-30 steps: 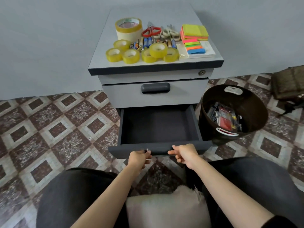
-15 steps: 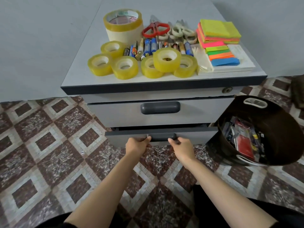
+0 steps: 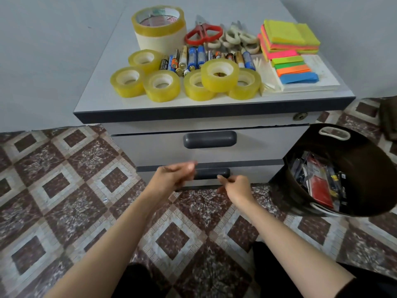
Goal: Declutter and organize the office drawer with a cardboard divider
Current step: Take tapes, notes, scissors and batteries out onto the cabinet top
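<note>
The grey lower drawer [image 3: 253,175] sat shut just ahead of both hands. The left hand [image 3: 174,177] and right hand [image 3: 234,188] hovered at its dark oblong handle [image 3: 211,174], fingers loosely curled and holding nothing. The yellow tape rolls [image 3: 162,86] lay above them. No cardboard divider showed, so fetching one probably came next.

Two bare forearms seen from above, left hand [image 3: 171,178] blurred at the fingertips, right hand [image 3: 236,188] shown sharp, black sleeve [image 3: 365,287] edge seen at lower rt on the rt arm, dark trousers [image 3: 137,280] glimpsed at btm centre.
</note>
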`<state>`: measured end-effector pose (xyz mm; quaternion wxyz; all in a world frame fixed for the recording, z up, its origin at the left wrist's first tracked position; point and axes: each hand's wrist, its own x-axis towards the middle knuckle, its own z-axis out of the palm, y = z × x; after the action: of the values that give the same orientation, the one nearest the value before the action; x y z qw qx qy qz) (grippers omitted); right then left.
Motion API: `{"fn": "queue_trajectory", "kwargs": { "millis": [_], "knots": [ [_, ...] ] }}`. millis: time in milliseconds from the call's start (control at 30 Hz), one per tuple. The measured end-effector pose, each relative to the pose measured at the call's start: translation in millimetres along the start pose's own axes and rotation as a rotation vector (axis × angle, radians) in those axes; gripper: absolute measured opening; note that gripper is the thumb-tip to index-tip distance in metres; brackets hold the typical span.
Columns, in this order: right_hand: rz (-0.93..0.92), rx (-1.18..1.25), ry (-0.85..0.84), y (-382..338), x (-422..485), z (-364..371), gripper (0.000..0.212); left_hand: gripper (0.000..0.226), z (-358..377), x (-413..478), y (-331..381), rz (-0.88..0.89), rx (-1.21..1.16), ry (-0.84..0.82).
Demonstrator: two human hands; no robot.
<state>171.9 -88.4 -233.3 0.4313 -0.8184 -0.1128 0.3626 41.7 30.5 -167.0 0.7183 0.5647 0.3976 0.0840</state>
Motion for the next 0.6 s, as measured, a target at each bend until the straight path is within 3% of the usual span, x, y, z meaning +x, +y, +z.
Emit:
{"fn": "queue_trajectory", "kwargs": {
  "millis": [67,267,433,600],
  "knots": [
    [-0.042,-0.012,0.000,1,1,-1,0.025,0.026,5,-2,17,0.024,-0.117,-0.045],
    [-0.162,-0.196,0.013,3,-2,-3,0.049,0.018,29,-5,39,-0.055,-0.465,0.013],
    [-0.153,-0.240,0.022,-6,10,-3,0.048,0.033,31,-3,35,0.001,-0.492,0.019],
    [-0.091,-0.343,-0.011,-14,16,-5,0.049,0.020,29,-3,35,0.003,-0.383,0.047]
  ]
}}
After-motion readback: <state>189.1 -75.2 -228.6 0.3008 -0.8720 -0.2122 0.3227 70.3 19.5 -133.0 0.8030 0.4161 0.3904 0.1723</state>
